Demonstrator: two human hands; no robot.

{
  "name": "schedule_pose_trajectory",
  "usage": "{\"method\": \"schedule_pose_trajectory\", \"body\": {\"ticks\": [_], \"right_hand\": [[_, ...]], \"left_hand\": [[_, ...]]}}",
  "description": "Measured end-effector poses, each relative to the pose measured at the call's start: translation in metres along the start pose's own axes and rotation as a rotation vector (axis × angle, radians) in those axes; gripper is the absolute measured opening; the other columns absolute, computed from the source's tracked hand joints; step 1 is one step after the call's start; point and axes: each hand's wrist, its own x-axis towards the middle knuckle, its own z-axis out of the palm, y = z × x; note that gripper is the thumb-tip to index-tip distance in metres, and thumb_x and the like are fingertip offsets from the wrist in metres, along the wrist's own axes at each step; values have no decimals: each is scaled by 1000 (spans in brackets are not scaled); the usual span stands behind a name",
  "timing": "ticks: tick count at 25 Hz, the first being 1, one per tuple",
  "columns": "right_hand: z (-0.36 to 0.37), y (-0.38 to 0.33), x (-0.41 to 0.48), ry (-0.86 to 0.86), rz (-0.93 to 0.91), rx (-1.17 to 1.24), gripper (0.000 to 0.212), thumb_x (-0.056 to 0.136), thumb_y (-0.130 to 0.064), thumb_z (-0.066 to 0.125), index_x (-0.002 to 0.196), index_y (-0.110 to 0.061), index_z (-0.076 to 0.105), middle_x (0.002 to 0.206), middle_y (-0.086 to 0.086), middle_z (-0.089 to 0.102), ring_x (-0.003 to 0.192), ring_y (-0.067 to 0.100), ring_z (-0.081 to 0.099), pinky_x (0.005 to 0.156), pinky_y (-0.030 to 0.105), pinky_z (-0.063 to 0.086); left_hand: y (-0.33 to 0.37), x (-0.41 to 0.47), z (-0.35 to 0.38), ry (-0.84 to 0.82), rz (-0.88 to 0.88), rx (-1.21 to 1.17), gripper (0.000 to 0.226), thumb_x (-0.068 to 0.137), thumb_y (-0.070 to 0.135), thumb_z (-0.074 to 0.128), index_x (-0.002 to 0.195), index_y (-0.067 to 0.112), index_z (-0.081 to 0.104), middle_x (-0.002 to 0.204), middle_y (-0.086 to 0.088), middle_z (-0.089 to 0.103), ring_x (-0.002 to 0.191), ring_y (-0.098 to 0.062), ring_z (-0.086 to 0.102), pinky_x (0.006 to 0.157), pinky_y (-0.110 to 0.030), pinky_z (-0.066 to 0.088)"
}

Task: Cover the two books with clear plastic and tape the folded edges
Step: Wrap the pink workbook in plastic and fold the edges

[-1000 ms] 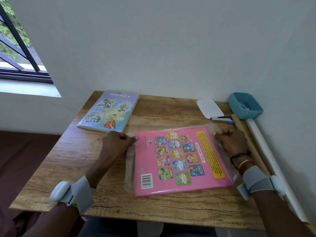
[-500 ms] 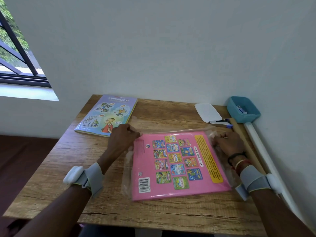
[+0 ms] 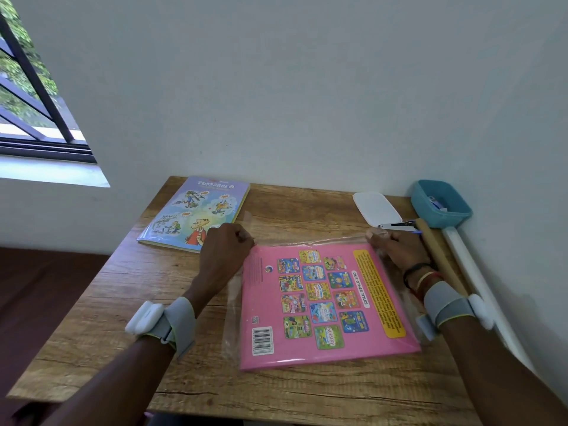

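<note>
A pink book (image 3: 325,305) lies back cover up on the wooden table (image 3: 123,318), with a clear plastic sheet (image 3: 235,305) under it that sticks out on the left and far sides. My left hand (image 3: 224,250) pinches the sheet at the book's far left corner. At the far right corner my right hand (image 3: 396,252) pinches the sheet's far edge. The plastic's far edge is lifted between both hands. A second book (image 3: 196,212), purple with cartoons, lies at the table's far left.
A white lid (image 3: 376,209) and a blue tub (image 3: 441,202) sit at the far right by the wall. Scissors (image 3: 399,225) lie beside the lid. A brown roll (image 3: 439,256) and a white roll (image 3: 479,272) lie along the right edge.
Both hands have slid to the far corners of the pink book and lifted the plastic's far edge. The camera view has shifted a little.
</note>
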Motion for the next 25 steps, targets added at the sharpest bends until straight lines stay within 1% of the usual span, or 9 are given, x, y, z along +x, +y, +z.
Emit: {"method": "schedule_pose_trajectory", "body": {"ticks": [5, 8, 11, 16, 18, 19, 21, 23, 25], "right_hand": [[-4, 1, -1, 3, -21, 128, 39, 73, -47, 78, 63, -14, 59, 67, 11, 62, 66, 23, 55, 67, 36, 47], [-12, -7, -2, 12, -52, 192, 40, 79, -43, 75, 77, -4, 66, 71, 9, 63, 64, 18, 56, 63, 29, 48], [-24, -21, 5, -37, -7, 359, 26, 87, -32, 69, 85, -6, 70, 78, 7, 70, 67, 17, 61, 60, 25, 49], [-32, -31, 19, -139, 156, 549, 18, 88, -16, 65, 99, -1, 63, 64, 3, 70, 54, 16, 64, 47, 23, 52], [-33, -33, 21, -133, 173, 532, 26, 86, -10, 65, 109, 2, 62, 74, 9, 70, 53, 16, 64, 47, 23, 51], [-33, -33, 21, -118, 161, 505, 27, 84, -7, 64, 111, 1, 63, 82, 13, 69, 57, 17, 65, 48, 23, 51], [-35, -36, 19, -75, 65, 392, 25, 84, -4, 63, 108, -6, 67, 98, 16, 69, 64, 19, 64, 48, 23, 50], [-37, -39, 14, -97, -96, 226, 15, 88, -19, 65, 101, -15, 73, 102, 7, 72, 65, 15, 63, 51, 22, 50], [-42, -45, 5, -249, -158, 63, 32, 88, -44, 62, 95, -15, 75, 92, -3, 74, 69, 12, 63, 62, 24, 48]], "left_hand": [[8, -4, -7, 62, 29, 33, 10, 84, 24, 71, 76, 18, 74, 71, 9, 69, 67, -6, 63, 59, -22, 45], [15, 5, -13, 47, -171, -289, 18, 81, 28, 76, 76, 11, 72, 69, 1, 69, 60, -7, 63, 62, -22, 50], [21, 13, -20, -95, -467, -762, 22, 81, 20, 78, 86, 2, 66, 72, -9, 63, 50, -10, 59, 51, -22, 51], [27, 16, -33, -171, -615, -917, 14, 85, 11, 73, 79, 10, 60, 59, -1, 54, 43, -8, 45, 40, -15, 44], [27, 17, -40, -243, -619, -876, 14, 87, 10, 71, 79, 8, 60, 55, 0, 56, 37, -5, 47, 39, -15, 43], [28, 17, -43, -303, -599, -829, 11, 89, 13, 69, 85, 5, 62, 60, -1, 59, 40, -5, 52, 39, -16, 44], [28, 18, -47, -383, -533, -692, 29, 94, 30, 63, 103, 3, 65, 76, -5, 63, 50, -8, 58, 41, -16, 45], [31, 17, -50, -414, -440, -523, 54, 93, 57, 51, 102, 6, 67, 83, -8, 65, 61, -12, 58, 45, -17, 48], [29, 16, -51, -470, -348, -373, 74, 84, 73, 44, 95, 5, 68, 87, -11, 69, 69, -16, 62, 57, -24, 55]]}}
